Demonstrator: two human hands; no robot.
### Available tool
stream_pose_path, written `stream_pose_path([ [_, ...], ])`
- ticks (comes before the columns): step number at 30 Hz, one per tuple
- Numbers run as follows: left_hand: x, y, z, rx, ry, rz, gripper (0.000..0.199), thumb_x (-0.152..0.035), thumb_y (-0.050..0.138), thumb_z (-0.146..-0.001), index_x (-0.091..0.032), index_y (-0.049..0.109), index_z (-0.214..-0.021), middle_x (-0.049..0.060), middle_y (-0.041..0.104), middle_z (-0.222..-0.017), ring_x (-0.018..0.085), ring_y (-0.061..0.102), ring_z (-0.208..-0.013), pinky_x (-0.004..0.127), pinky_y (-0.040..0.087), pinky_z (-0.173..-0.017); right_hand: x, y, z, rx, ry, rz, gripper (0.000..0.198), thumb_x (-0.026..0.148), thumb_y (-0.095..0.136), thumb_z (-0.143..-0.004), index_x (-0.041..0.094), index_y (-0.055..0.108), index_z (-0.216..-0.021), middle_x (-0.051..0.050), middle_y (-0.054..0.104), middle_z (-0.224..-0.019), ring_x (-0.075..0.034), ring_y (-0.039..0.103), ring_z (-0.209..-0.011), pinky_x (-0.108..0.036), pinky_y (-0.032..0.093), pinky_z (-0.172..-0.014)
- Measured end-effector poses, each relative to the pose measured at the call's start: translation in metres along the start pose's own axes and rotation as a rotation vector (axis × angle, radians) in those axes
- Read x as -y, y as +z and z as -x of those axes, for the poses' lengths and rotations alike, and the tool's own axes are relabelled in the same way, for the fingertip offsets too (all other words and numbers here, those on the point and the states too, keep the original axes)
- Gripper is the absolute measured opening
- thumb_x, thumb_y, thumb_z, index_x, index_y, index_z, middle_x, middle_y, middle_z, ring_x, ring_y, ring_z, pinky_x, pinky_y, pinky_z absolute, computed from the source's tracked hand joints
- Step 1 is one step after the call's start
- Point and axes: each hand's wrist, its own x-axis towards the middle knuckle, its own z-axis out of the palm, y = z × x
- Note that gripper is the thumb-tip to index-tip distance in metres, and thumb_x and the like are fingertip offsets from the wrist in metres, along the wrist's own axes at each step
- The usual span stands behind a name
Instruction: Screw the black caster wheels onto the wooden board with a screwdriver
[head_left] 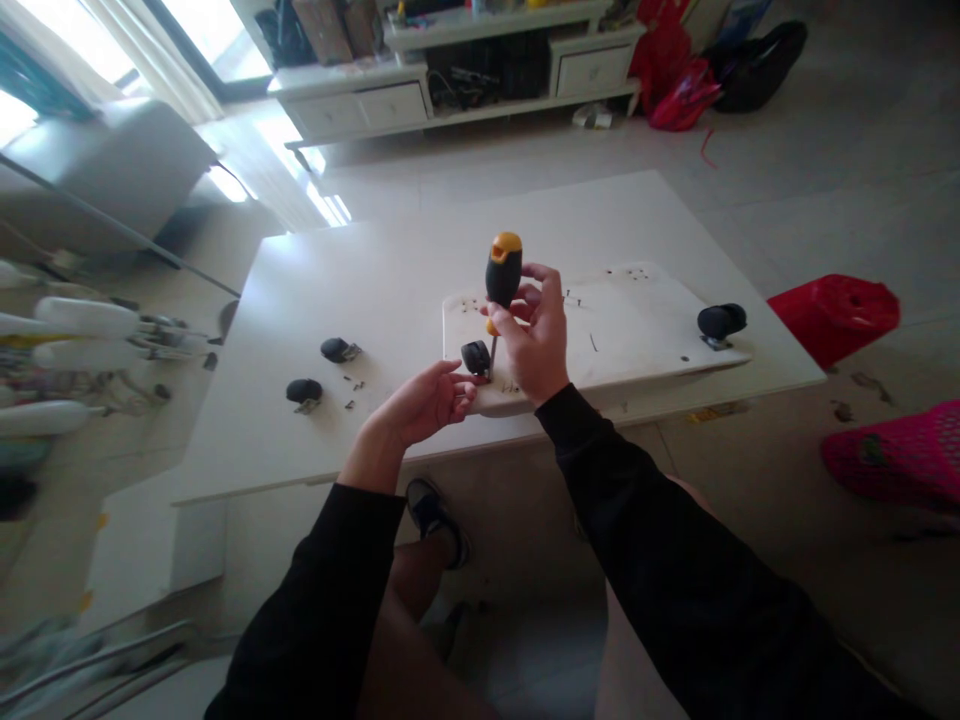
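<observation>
My right hand [536,330] grips a black and yellow screwdriver [504,272], held upright with its shaft pointing down. The tip meets the mounting plate of a black caster wheel [475,357] at the near left corner of a white board [540,355]. My left hand [427,405] is beside that corner, its curled fingers holding the caster's plate. Another caster wheel [721,320] stands on the board's right end. Several small screws [574,298] lie on the board, and groups of small holes show near its corners.
The board rests on a white table [315,290]. Two loose caster wheels [339,350] and several screws [352,384] lie on its left part. A red bucket-like container [836,315] and a pink mesh basket [896,455] are to the right. A white cabinet [390,105] stands behind.
</observation>
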Motion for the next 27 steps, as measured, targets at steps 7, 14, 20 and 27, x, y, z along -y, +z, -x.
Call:
stream_pose_path([
  [7,0.0022,-0.0013,-0.0006,-0.01,0.018,0.0,0.043,-0.031,0.04,-0.11,-0.003,0.072,-0.104,0.007,0.067,-0.067,0.011,0.057,-0.051,0.02,0.047,-0.051,-0.0047,-0.0004,0.0002,0.004,-0.028,0.047,0.05,0.048,0.069,-0.095,0.035,0.04,-0.133,-0.003,0.058,-0.121,-0.016,0.069,-0.097,-0.036,0.066,-0.079],
  [14,-0.0025,-0.0045,-0.0027,-0.003,-0.026,-0.021,0.048,-0.037,0.038,-0.111,-0.004,0.072,-0.103,0.007,0.069,-0.069,0.01,0.059,-0.053,0.018,0.048,-0.052,-0.0085,-0.0015,0.0033,-0.015,-0.019,0.01,0.054,0.045,0.066,-0.098,0.037,0.033,-0.14,-0.002,0.06,-0.11,-0.018,0.07,-0.092,-0.039,0.064,-0.082],
  [20,-0.0065,-0.0044,-0.0049,-0.01,-0.048,-0.015,0.047,-0.035,0.04,-0.11,-0.003,0.072,-0.1,0.009,0.07,-0.069,0.011,0.061,-0.053,0.019,0.051,-0.052,-0.0065,-0.002,0.0041,0.046,-0.009,-0.012,0.048,0.045,0.056,-0.102,0.039,0.031,-0.143,-0.003,0.065,-0.118,-0.018,0.071,-0.1,-0.04,0.064,-0.089],
  [27,-0.0045,-0.0038,-0.0046,-0.007,-0.038,-0.009,0.049,-0.034,0.037,-0.111,-0.004,0.073,-0.096,0.009,0.069,-0.068,0.011,0.062,-0.052,0.019,0.052,-0.053,-0.0041,0.0014,0.0048,0.009,-0.006,-0.016,0.049,0.034,0.058,-0.101,0.037,0.032,-0.142,-0.001,0.063,-0.107,-0.018,0.072,-0.095,-0.04,0.066,-0.086],
])
